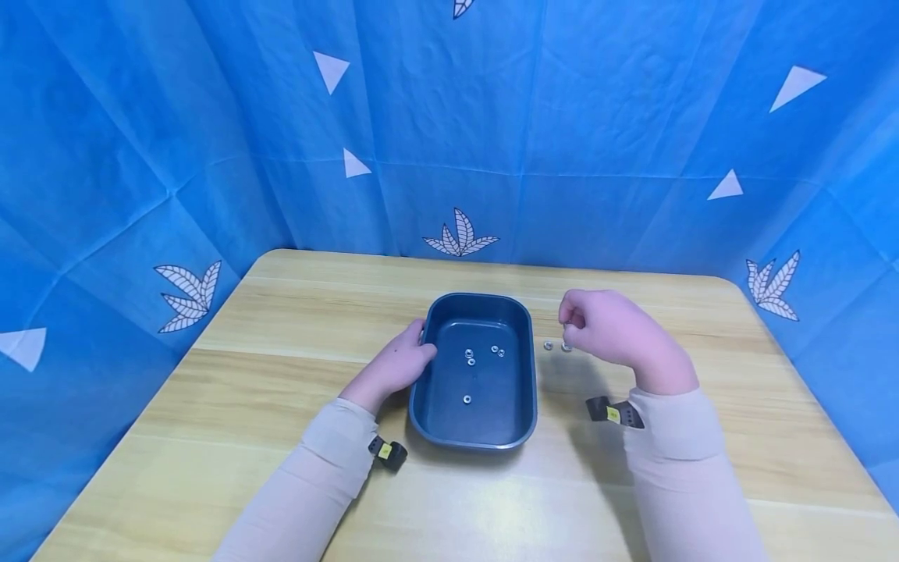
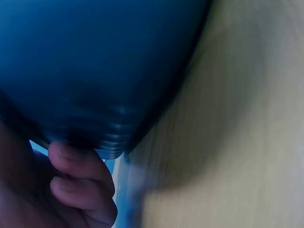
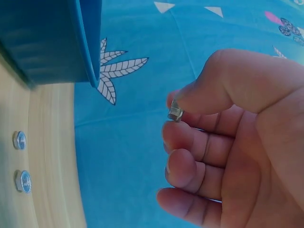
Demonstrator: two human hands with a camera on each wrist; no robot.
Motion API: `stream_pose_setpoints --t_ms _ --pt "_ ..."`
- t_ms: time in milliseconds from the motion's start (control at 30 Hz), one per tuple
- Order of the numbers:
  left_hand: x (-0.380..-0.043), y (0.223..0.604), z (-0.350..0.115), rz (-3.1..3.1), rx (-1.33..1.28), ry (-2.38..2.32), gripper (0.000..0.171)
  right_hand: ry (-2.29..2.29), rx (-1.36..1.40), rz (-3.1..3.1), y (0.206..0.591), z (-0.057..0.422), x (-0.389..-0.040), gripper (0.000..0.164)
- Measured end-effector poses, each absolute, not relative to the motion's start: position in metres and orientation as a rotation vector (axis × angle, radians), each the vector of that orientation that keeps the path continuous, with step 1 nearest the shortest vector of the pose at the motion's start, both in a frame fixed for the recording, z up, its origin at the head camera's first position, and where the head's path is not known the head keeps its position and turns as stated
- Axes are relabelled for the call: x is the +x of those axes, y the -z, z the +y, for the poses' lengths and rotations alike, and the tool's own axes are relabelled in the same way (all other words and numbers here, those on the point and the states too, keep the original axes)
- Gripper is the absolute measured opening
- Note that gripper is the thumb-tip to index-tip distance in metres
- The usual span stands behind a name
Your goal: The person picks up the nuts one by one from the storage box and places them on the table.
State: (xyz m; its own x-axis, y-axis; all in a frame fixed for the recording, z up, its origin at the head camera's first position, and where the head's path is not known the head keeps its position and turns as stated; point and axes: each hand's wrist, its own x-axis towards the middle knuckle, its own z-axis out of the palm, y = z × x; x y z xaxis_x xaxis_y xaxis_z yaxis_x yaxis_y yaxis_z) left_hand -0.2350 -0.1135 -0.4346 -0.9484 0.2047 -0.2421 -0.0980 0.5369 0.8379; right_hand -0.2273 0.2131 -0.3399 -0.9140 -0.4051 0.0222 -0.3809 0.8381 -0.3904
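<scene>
A dark blue rectangular tray (image 1: 492, 417) stands on the table, with several small metal nuts (image 1: 467, 400) scattered on its floor. My left hand (image 1: 396, 363) grips the tray's left rim, thumb over the edge; in the left wrist view its curled fingers (image 2: 85, 194) lie against the outer wall. To the right of the tray, my right hand (image 3: 237, 128) is raised above the table. Its thumb and index finger pinch one metal nut (image 3: 175, 112). Two more nuts lie on the wood below it, a smaller one (image 3: 19, 140) and a larger one (image 3: 23, 181).
The light wooden table (image 1: 281, 437) extends around the tray on all sides. A blue cloth (image 1: 435, 101) with white triangles and leaf prints hangs behind the table and at both sides. Dark straps (image 1: 621, 414) are worn at both wrists.
</scene>
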Motion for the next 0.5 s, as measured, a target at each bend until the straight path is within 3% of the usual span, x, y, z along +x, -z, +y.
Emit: stream_pose_setpoints --t_ms 500 --pt "-0.234 0.434 -0.114 2.466 0.09 -1.374 0.062 0.641 -0.536 2.925 0.348 0.239 -0.235 0.013"
